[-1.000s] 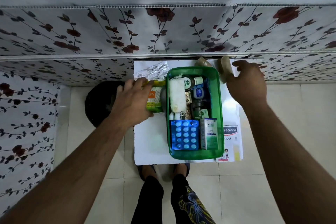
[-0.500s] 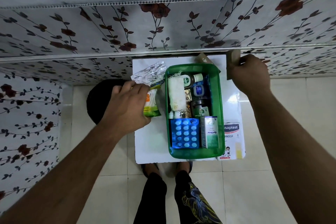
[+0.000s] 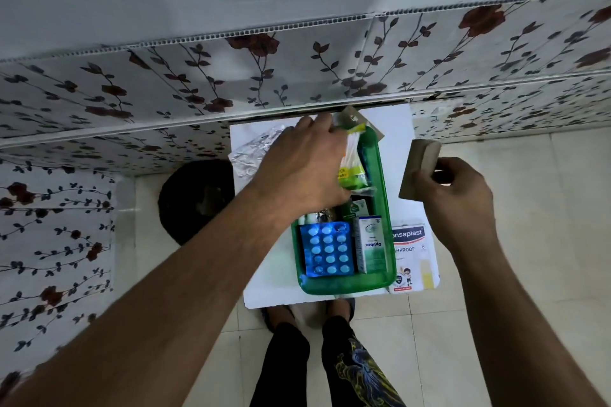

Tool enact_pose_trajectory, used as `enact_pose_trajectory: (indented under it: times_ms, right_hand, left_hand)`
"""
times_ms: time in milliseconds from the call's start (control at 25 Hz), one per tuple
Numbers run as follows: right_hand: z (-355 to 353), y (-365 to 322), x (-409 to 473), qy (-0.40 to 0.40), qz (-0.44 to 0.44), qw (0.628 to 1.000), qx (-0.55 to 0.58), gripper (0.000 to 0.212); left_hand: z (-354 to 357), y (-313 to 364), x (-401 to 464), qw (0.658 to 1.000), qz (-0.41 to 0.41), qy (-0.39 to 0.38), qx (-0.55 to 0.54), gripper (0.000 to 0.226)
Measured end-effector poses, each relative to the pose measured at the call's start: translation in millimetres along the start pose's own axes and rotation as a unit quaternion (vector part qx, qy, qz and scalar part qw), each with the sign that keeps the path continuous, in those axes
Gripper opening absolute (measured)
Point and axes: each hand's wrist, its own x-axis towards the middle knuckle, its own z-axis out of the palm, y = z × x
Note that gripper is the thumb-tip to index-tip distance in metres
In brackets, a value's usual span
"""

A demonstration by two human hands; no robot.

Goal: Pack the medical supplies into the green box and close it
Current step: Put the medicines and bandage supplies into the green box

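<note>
The green box stands open on a small white table. Inside its near end lie a blue blister pack and a white-green medicine carton. My left hand hovers over the box's far half, shut on a clear packet of cotton swabs; the hand hides the items beneath. My right hand is to the right of the box, shut on a tan bandage roll held above the table. A plaster box lies beside the green box's right wall.
A crumpled foil packet lies at the table's far left corner. A brownish item sits behind the box against the floral wall panel. A black round object is on the tiled floor left of the table. My legs stand below the table's near edge.
My left hand carried the cotton swab packet from the table's left side to over the box's far half. My right hand lifted the tan roll from the far right corner and drew it nearer.
</note>
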Motion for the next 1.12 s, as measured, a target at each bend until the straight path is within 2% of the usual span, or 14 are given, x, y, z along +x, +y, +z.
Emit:
enact_pose_trajectory:
  times_ms: [80, 200, 280, 440, 520, 600, 680, 800, 880, 920, 1120]
  right_hand:
    - [-1, 3, 1, -0.007, 0.001, 1.000, 0.002, 0.030]
    - [-7, 6, 3, -0.017, -0.003, 1.000, 0.003, 0.029]
    - [-8, 8, 1, -0.026, -0.004, 1.000, 0.003, 0.032]
    - [-10, 4, -13, -0.049, -0.011, 0.999, -0.017, 0.029]
    - [-11, -2, -26, -0.075, -0.029, 0.996, -0.026, 0.025]
    - [-4, -8, -44, -0.110, -0.054, 0.991, -0.045, 0.031]
    - [15, -12, -63, -0.156, -0.074, 0.982, -0.070, 0.033]
    - [52, -14, -85, -0.187, -0.109, 0.966, -0.140, 0.050]
    - [68, -12, -91, -0.197, -0.122, 0.960, -0.157, 0.030]
    - [73, -12, -94, -0.207, -0.128, 0.957, -0.157, 0.022]
    - [77, -12, -98, -0.223, -0.162, 0.945, -0.178, 0.037]
  left_hand:
    - [20, 5, 12, 1.000, -0.006, -0.017, 0.025, 0.069]
    - [44, 9, 20, 1.000, 0.005, -0.010, 0.012, 0.074]
    - [46, 4, 17, 1.000, 0.006, -0.011, -0.011, 0.081]
    - [48, -4, 13, 1.000, 0.022, -0.011, 0.005, 0.079]
    - [48, -3, 15, 0.999, 0.032, -0.026, -0.020, 0.083]
    - [43, -7, 14, 0.997, 0.038, -0.035, -0.059, 0.084]
    - [34, -14, 7, 0.994, 0.036, 0.004, -0.106, 0.072]
    - [24, -32, -11, 0.978, -0.004, 0.123, -0.169, 0.045]
    - [27, -46, -18, 0.966, -0.055, 0.150, -0.203, 0.041]
    - [31, -52, -20, 0.963, -0.081, 0.141, -0.216, 0.043]
    - [44, -58, -21, 0.934, -0.169, 0.055, -0.310, 0.049]
